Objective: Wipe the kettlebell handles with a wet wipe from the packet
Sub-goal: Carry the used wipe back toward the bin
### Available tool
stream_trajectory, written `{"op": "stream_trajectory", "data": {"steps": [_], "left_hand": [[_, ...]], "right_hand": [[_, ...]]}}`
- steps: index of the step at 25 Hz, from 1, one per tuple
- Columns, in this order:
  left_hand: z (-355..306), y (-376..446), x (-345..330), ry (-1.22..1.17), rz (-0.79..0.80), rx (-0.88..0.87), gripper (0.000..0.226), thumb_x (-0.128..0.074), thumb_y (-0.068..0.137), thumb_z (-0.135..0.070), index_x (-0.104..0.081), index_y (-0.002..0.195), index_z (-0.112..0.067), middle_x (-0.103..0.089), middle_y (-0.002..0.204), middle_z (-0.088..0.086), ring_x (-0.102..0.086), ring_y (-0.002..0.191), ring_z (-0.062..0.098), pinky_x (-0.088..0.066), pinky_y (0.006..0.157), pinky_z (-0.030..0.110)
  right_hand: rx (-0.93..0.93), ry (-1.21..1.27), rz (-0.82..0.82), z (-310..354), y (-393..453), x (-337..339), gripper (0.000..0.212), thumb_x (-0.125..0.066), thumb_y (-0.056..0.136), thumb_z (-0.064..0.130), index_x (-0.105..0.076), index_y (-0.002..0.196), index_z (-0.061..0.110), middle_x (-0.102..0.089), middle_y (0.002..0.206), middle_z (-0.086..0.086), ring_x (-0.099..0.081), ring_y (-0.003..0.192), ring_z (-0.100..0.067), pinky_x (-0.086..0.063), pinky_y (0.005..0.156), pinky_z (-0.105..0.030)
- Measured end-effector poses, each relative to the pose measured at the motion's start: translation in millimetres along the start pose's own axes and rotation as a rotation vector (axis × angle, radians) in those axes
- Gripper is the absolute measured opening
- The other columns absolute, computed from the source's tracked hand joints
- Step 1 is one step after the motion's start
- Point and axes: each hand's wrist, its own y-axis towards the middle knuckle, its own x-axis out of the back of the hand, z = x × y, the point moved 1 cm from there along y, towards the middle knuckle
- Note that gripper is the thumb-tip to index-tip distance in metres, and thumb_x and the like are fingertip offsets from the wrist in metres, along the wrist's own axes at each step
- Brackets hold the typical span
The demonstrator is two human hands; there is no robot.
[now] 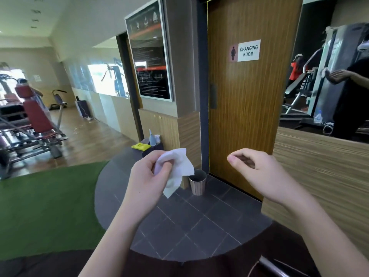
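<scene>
My left hand [148, 176] is closed around a crumpled white wet wipe [177, 168], which hangs down from my fingers at chest height. My right hand [253, 168] is held up beside it, about a hand's width to the right, fingers curled loosely with thumb and forefinger nearly touching and nothing in them. The yellow wipe packet [140, 146] lies on a small dark stand [146, 150] by the wall, behind the left hand. No kettlebell is in view.
A small metal waste bin [197, 181] stands on the dark tiled floor [189, 216] in front of the wooden changing-room door [249, 106]. Bottles [152, 137] stand on the stand. Green turf [50, 206] lies left, gym machines [30, 120] beyond. A mirror [329, 76] hangs at right.
</scene>
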Motion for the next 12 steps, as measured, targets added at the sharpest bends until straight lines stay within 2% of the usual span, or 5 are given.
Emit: {"op": "stream_trajectory", "data": {"steps": [7, 12], "left_hand": [[86, 137, -38, -0.058, -0.015, 0.046, 0.029, -0.056, 0.098, -0.004, -0.075, 0.092, -0.025, -0.070, 0.076, -0.010, -0.059, 0.067, -0.004, -0.044, 0.060, 0.006], [161, 262, -73, -0.073, 0.014, 0.040, 0.024, -0.057, 0.098, -0.010, -0.075, 0.092, -0.024, -0.073, 0.083, 0.000, -0.063, 0.075, 0.004, -0.050, 0.066, 0.015]], "right_hand": [[-0.011, -0.063, 0.046, -44, 149, -41, 0.039, -0.049, 0.101, 0.060, -0.070, 0.122, 0.035, -0.071, 0.116, 0.020, -0.063, 0.112, 0.001, -0.049, 0.093, -0.021], [-0.046, -0.084, 0.025, -82, 269, -77, 0.039, -0.049, 0.101, 0.059, -0.070, 0.124, 0.035, -0.069, 0.117, 0.021, -0.062, 0.112, 0.003, -0.047, 0.090, -0.018]]}}
